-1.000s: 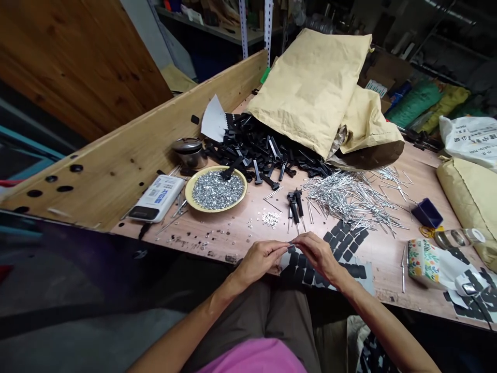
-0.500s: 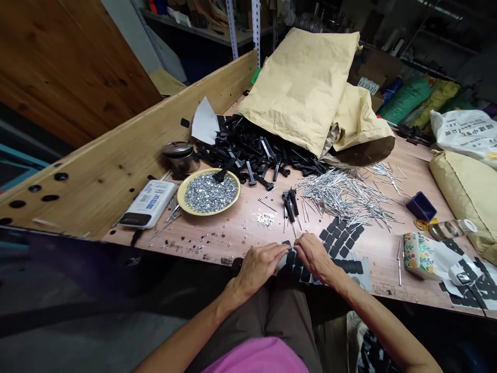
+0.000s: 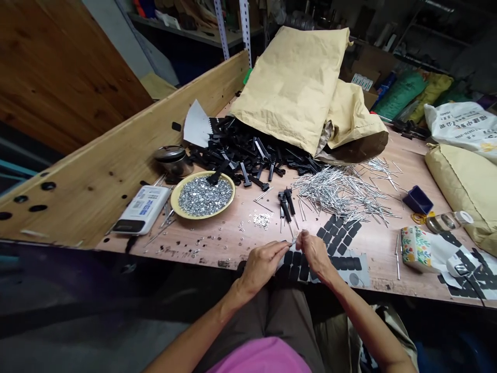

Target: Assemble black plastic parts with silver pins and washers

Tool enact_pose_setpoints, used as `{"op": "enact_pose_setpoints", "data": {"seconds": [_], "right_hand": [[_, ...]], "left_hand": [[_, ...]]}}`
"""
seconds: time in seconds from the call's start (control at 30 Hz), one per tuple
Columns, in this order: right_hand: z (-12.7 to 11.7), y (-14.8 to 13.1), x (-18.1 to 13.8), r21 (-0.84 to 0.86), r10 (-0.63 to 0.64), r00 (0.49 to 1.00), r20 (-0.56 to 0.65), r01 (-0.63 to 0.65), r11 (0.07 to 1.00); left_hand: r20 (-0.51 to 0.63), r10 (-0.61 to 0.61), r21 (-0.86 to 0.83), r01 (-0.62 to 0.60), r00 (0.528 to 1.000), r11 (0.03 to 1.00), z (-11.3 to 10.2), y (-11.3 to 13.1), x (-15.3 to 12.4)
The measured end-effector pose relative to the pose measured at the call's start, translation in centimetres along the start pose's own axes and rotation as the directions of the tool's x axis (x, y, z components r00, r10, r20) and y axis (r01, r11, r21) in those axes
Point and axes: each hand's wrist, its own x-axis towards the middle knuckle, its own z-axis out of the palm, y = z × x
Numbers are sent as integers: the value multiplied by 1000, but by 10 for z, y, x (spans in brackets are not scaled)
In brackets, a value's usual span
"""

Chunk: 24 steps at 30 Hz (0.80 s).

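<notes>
My left hand (image 3: 263,264) and my right hand (image 3: 315,253) meet at the near edge of the wooden bench, fingertips pinched together on a small thin metal piece (image 3: 295,241) that is too small to name. Both hands hover over a white sheet of black adhesive pads (image 3: 340,243). Just beyond them lie a little heap of tiny washers (image 3: 262,219), a few assembled black parts (image 3: 286,201) and a broad spread of silver pins (image 3: 341,192).
A yellow dish of small metal nuts (image 3: 202,196) sits to the left, by a white box (image 3: 141,208) and a steel pot (image 3: 171,158). Black plastic parts (image 3: 248,151) spill from a tan paper sack (image 3: 295,83). A floral tin (image 3: 416,245), blue tray (image 3: 418,200) and bags stand on the right.
My view has shifted slightly, so the bench appears moved left and down. My hands stay pinched together at the bench edge, with the right hand raised a little over the pads.
</notes>
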Motion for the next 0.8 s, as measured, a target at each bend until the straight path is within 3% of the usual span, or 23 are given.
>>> {"op": "enact_pose_setpoints", "data": {"seconds": [0.07,0.17,0.23,0.3,0.37,0.43,0.47,0.53,0.6,0.63,0.67,0.73,0.8], "right_hand": [[-4,0,-5,131,8,994,-111,7,991],[2,1,-15,347,28,981,-193,41,937],[15,0,-22,476,33,976,-217,76,876],[30,-1,-28,595,41,972,-230,107,796],[42,-3,-32,673,80,970,-231,100,733],[46,-3,-36,701,128,974,-189,43,711],[44,-1,-37,696,146,976,-161,7,718],[30,8,-40,622,165,970,-178,-20,783],[5,26,-42,414,123,928,-351,36,909],[-10,39,-42,248,58,883,-465,68,966],[-25,52,-41,62,-31,834,-551,78,995],[-54,81,-40,-292,-210,775,-596,34,956],[-75,107,-38,-565,-347,780,-520,-9,825]], "left_hand": [[37,-196,-248,199,980,948,0,3,4],[126,-447,-572,433,886,697,3,8,9],[151,-528,-734,452,836,507,10,12,11],[151,-558,-832,410,816,375,22,17,11],[150,-576,-869,384,804,310,36,20,9],[153,-573,-850,403,805,340,45,20,6],[137,-557,-815,413,819,407,47,18,6],[41,-480,-654,387,876,650,46,10,8],[-117,-308,-318,258,944,912,41,-3,16],[-190,-178,-98,162,965,982,38,-11,22],[-223,-41,109,67,974,992,35,-19,28],[-145,192,418,-116,971,901,33,-34,41],[-7,316,574,-255,949,778,36,-47,52]]}}
